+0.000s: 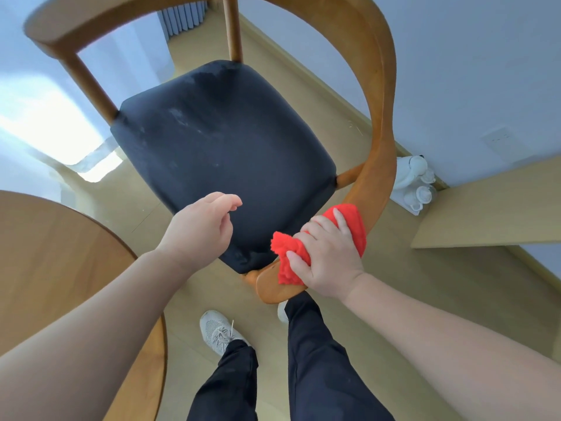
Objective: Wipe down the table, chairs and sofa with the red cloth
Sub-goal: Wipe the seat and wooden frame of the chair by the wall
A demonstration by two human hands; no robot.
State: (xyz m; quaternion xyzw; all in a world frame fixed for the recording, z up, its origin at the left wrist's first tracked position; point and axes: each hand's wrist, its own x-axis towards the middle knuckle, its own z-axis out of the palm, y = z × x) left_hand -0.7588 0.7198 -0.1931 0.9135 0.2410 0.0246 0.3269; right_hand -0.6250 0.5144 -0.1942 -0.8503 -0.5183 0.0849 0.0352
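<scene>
1 chair (379,101), wooden frame with a curved arm rail; dark padded seat (224,153) with pale scuff marks. 1 red cloth (352,226), bunched, draped over the rail close to its near end. Right hand (328,259): fingers curled over the cloth, pressing it onto the rail. Left hand (200,226): above the seat's front edge, fingers loosely curled, holding nothing. 1 round wooden surface (60,253), lower left, beside the chair. 1 grey shoe (217,331) on the floor. White cups (416,183) on the floor against the wall, beyond the rail.
</scene>
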